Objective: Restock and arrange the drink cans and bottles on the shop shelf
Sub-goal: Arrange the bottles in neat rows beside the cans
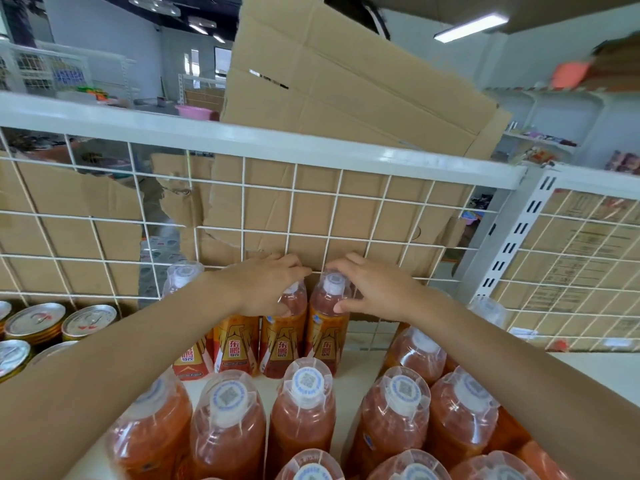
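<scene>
The left hand (266, 285) curls round the top of one orange-labelled clear plastic drink bottle (284, 336), while the right hand (375, 291) grips the white cap (334, 283) of the neighbouring bottle (325, 336) just beside it.

Our left forearm (138, 341) and right forearm (502, 348) bare, reaching forward, converging | left hand (266, 285) palm down, fingers curled over top of left bottle (294, 304), thumb on its near side | right hand (375, 289) palm down, fingers curled round cap of right bottle (327, 327), thumb at its shoulder | fingertips near, apart
</scene>
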{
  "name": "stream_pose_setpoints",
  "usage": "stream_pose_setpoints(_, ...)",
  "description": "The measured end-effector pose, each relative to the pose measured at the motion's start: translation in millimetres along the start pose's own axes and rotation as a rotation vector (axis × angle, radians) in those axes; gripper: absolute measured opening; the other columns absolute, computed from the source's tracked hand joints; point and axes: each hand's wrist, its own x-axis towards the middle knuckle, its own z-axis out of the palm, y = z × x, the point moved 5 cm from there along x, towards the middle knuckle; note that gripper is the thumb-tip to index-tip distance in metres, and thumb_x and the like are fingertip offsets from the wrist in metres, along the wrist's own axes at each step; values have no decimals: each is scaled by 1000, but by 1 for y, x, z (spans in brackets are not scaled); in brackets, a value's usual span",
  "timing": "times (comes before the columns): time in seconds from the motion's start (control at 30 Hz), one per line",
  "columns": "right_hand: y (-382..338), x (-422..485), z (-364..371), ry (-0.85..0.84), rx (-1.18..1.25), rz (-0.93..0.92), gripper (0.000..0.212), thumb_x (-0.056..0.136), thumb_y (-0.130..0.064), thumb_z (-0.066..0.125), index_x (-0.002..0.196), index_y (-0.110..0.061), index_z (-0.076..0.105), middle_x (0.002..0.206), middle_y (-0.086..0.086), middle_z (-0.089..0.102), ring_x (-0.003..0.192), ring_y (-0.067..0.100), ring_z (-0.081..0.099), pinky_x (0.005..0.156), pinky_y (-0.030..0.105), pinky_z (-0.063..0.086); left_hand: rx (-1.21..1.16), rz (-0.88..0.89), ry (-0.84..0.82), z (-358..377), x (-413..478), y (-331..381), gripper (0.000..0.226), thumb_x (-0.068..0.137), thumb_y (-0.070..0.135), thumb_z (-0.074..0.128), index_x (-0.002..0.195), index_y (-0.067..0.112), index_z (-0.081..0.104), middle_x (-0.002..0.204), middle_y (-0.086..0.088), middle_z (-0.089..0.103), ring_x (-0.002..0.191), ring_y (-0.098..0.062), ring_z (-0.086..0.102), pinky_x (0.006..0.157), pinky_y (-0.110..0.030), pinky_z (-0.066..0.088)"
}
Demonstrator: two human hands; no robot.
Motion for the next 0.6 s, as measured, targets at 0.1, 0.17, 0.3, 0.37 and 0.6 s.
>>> stream_pose_setpoints(0.1,4,-28,-17,46,21,55,66,87,-45,58,143,-25,30,142,-1,40,122,16,46,94,32,41,-107,18,75,-14,-12,6,70,88,39,57,146,25,22,146,6,27,132,-14,29,107,-32,29)
stream_pose_setpoints(0.17,11,-53,-28,93,41,109,62,89,-45,56,143,-26,31,145,-3,38,127,15,42,100,30,37,-178,48,149,-25,-21,15,66,89,42,56,145,30,24,145,10,28,130,-11,31,106,-29,28)
stream_pose_setpoints(0.3,29,-111,-41,226,118,257,56,87,-44,57,138,-28,40,140,-9,44,123,11,47,99,26,37,-245,156,243,-39,-38,39,62,89,48,51,143,38,23,142,19,29,124,-3,35,95,-19,29)
stream_pose_setpoints(0.37,36,-138,-41,286,156,314,55,83,-47,57,133,-29,45,132,-13,49,111,6,53,93,22,39,-267,201,248,-43,-46,43,62,88,51,49,143,38,24,140,24,28,124,1,34,93,-14,28)
stream_pose_setpoints(0.6,62,-191,-24,344,209,421,46,84,-32,66,127,-30,51,117,-17,50,111,11,54,85,28,46,-286,190,287,-30,-53,34,57,83,58,53,136,45,35,136,24,39,123,1,39,101,-23,36)
